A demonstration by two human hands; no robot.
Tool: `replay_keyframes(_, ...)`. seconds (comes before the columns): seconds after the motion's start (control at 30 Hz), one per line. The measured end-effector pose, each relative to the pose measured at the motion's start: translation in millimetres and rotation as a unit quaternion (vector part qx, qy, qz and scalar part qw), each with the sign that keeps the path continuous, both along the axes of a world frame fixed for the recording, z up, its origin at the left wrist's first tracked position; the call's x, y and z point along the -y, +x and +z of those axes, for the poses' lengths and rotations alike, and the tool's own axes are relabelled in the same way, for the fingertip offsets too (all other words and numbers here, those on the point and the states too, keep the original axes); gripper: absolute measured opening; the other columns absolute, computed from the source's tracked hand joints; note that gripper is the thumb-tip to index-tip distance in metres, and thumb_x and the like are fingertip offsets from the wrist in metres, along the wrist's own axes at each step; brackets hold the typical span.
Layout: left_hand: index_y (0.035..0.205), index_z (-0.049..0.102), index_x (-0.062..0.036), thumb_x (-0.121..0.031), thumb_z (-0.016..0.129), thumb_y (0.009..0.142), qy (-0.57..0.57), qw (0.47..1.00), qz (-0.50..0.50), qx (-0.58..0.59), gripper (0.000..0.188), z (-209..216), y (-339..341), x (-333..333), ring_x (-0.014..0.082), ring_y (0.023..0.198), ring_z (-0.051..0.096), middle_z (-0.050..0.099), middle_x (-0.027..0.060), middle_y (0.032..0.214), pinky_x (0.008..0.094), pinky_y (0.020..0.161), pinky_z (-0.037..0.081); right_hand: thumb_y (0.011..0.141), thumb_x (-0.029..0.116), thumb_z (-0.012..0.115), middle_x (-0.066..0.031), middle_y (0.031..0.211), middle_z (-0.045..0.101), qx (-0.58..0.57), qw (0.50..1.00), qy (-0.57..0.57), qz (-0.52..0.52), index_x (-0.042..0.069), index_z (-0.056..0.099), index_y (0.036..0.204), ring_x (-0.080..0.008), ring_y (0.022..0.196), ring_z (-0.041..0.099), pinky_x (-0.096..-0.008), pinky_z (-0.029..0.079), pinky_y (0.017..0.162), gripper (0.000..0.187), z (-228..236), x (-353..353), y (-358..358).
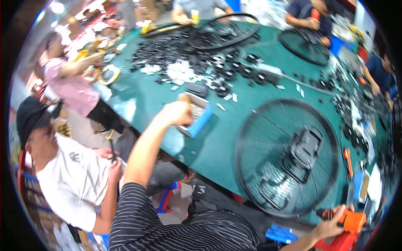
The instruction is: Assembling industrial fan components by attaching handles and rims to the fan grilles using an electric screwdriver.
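Left hand (178, 113), its grip hidden from us, reaches to an open box (202, 121) on the green table (220, 152); well apart, our right hand (331, 227) clasps an orange drill (353, 221) near the edge, likely heavy, best held by its handle.

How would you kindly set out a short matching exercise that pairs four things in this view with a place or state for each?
Column one
1. Left hand
2. Right hand
3. Large round wire guard
4. White pieces

Column two
A. Bears a dark boxy mount
B. At the open blue-sided box
C. Heaped beside many small black parts
D. Around an orange-and-black tool

Pairs: 1-B, 2-D, 3-A, 4-C
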State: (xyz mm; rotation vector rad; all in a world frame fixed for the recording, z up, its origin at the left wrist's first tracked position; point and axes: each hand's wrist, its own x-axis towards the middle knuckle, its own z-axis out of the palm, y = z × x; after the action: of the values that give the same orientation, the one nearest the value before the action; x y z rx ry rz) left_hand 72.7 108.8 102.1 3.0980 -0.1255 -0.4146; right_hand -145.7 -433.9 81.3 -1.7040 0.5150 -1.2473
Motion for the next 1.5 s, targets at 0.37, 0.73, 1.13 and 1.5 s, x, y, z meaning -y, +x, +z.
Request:
replay_keyframes(0.37,0.082,0.074,-0.0169,-0.02,0.072,0.076,-0.019,0.998,0.024,0.047,0.007,-9,-5,2,0.0274,0.084,0.07,0.072,0.0071,0.083,0.0415,0.072,0.055,0.084,0.007,0.079,-0.0112,0.09,0.061,0.079,0.991,-0.075,0.074,-0.005,0.05,0.124,-0.0175,0.064,0.058,-0.0312,0.053,0.058,0.051,7,2,9)
replay_keyframes(0.73,0.085,0.064,-0.0007,-0.014,0.076,0.083,-0.306,0.916,0.063,0.252,0.019,6,-39,12,0.0207,0.071,0.065,0.065,0.0139,0.075,0.0345,0.067,0.05,0.095,0.005,0.062,-0.0062,0.089,0.057,0.025,0.985,0.05,0.164,-0.002,0.047,0.127,-0.012,0.073,0.053,-0.0257,0.047,0.069,0.036,5,24,-4)
replay_keyframes(1.13,0.085,0.059,0.003,0.001,0.069,0.087,-0.862,0.418,0.031,-0.285,0.011,-51,-191,207,0.0164,0.052,0.055,0.061,0.0193,0.08,0.0261,0.042,0.042,0.095,0.015,0.062,-0.0069,0.083,0.053,0.322,0.758,0.304,0.479,0.004,0.044,0.124,-0.0159,0.063,0.055,-0.0319,0.045,0.055,0.036,79,-91,-29)
replay_keyframes(1.5,0.088,0.053,-0.0094,-0.013,0.059,0.1,-0.809,0.532,0.09,-0.234,0.014,-50,-200,218,0.0085,0.044,0.041,0.051,0.004,0.071,0.0203,0.037,0.032,0.09,-0.003,0.056,-0.0112,0.083,0.055,0.315,0.725,0.342,0.508,0.008,0.041,0.127,-0.0159,0.068,0.055,-0.0308,0.046,0.063,0.041,59,-122,-16)
